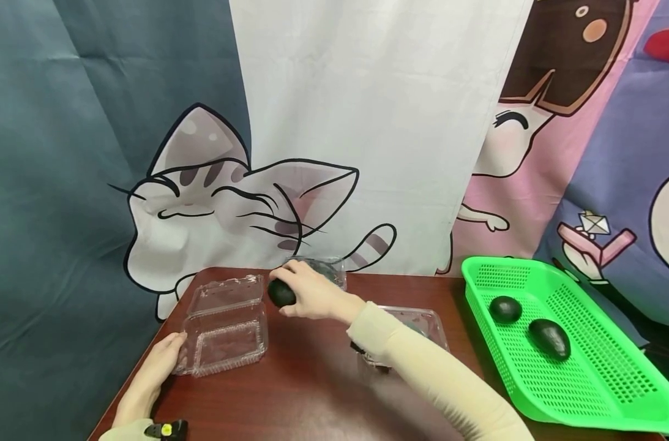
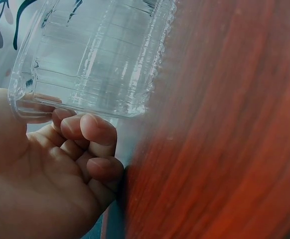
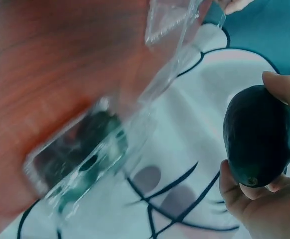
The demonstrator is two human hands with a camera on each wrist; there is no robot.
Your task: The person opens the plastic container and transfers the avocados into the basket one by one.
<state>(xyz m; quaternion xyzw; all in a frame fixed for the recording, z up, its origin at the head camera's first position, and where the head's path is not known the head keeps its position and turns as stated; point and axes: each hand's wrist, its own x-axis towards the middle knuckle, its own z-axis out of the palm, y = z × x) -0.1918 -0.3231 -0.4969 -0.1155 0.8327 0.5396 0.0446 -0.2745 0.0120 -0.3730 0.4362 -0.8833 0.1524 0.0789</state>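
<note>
My left hand holds the near left edge of an open clear plastic clamshell box on the table. In the left wrist view its thumb is at the rim of the box, with curled fingers at the underside. An avocado, dark and smooth, is gripped in my right hand, above the table just right of the open box. The right wrist view shows this avocado between thumb and fingers, clear of any surface.
Behind the right hand stands another clear box, with dark contents visible in the right wrist view. A further clear box is partly hidden by the right forearm. Two avocados lie in the green basket at right. A printed curtain hangs behind the table.
</note>
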